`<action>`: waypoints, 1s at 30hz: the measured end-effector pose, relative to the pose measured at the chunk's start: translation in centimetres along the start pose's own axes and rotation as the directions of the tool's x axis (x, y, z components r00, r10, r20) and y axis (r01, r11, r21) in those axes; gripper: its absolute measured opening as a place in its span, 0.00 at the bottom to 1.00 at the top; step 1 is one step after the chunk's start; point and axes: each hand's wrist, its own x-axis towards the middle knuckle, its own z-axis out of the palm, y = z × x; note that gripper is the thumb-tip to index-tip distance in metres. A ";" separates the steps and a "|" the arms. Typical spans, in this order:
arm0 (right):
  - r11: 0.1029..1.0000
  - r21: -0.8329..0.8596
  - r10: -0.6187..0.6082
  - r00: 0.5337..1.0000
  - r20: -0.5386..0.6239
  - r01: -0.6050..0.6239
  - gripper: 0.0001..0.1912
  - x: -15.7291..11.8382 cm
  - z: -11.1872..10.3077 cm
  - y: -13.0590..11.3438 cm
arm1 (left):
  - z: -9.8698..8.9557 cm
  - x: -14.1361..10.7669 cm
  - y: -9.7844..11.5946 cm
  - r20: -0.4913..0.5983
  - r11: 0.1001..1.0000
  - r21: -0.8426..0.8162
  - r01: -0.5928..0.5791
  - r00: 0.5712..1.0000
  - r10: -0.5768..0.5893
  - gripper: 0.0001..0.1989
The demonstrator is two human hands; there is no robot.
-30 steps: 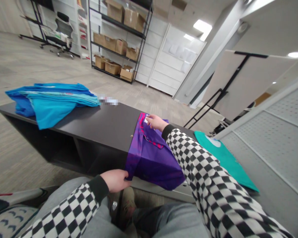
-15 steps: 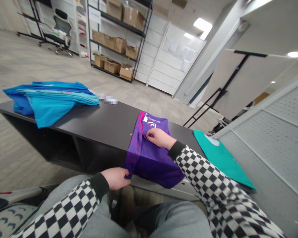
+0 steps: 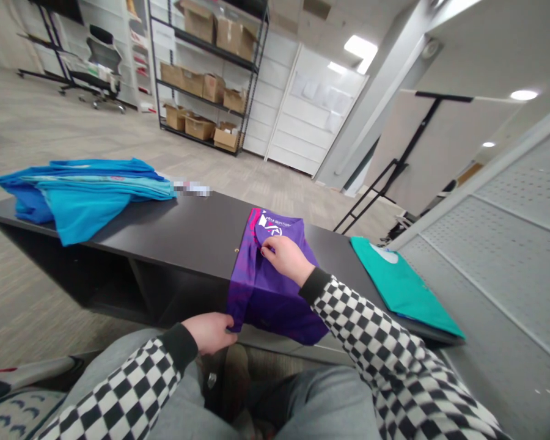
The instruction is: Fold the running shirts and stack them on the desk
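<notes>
A purple shirt with pink patterning and a white print lies partly folded over the front edge of a dark cabinet top, its lower part hanging down. My left hand pinches the hanging lower left corner of the cloth. Higher up, my right hand grips the shirt's fabric just below the print, fingers closed together.
Several blue garments are piled on the cabinet's left end. A folded green garment lies at its right end, beside a grey perforated panel. Shelves with cardboard boxes stand behind.
The whole view has shifted slightly, so most things appear a little further left. Both hands keep their hold on the purple shirt, which lies much as before.
</notes>
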 end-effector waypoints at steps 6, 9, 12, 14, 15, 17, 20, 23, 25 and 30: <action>0.975 0.206 -0.114 0.987 0.116 0.088 0.08 -0.7 -0.3 1.2 | -0.2 -0.2 0.3 0.002 1.000 0.012 -0.010 1.000 0.010 0.27; 0.955 0.295 0.036 0.999 0.010 -0.037 0.13 -0.6 -1.9 4.9 | -0.2 -0.3 -0.1 -0.032 0.993 0.104 -0.064 0.997 0.068 0.26; 0.943 0.237 0.272 0.952 -0.140 -0.235 0.17 -0.4 -3.6 10.3 | 0.7 -0.3 0.4 -0.063 0.980 0.155 -0.124 0.989 0.136 0.24; 0.943 0.156 0.316 0.938 -0.139 -0.295 0.19 -0.3 -4.0 13.8 | 2.1 0.1 2.2 -0.036 0.986 0.050 -0.158 0.986 0.160 0.23; 0.947 0.117 0.313 0.943 -0.116 -0.300 0.20 -0.1 -3.9 15.1 | 3.2 0.4 3.6 -0.022 0.983 -0.036 -0.181 0.983 0.181 0.22; 0.961 0.057 0.272 0.961 -0.043 -0.270 0.22 0.3 -3.3 16.9 | 5.8 1.3 7.2 -0.035 0.944 -0.208 -0.257 0.966 0.256 0.20; 0.977 0.012 0.211 0.976 0.052 -0.212 0.24 1.4 -1.3 17.7 | 9.6 3.0 13.1 -0.196 0.864 -0.327 -0.384 0.922 0.335 0.17; 0.970 -0.015 0.245 0.968 0.061 -0.244 0.26 2.0 1.0 17.8 | 11.7 4.7 17.5 -0.352 0.853 -0.339 -0.398 0.894 0.277 0.20; 0.962 -0.024 0.272 0.961 0.041 -0.271 0.27 2.0 2.1 18.1 | 12.1 5.8 19.2 -0.406 0.864 -0.289 -0.412 0.870 0.279 0.21; 0.967 -0.023 0.254 0.966 0.040 -0.254 0.28 1.8 2.9 19.1 | 11.7 8.8 20.7 -0.371 0.921 -0.143 -0.361 0.883 0.289 0.23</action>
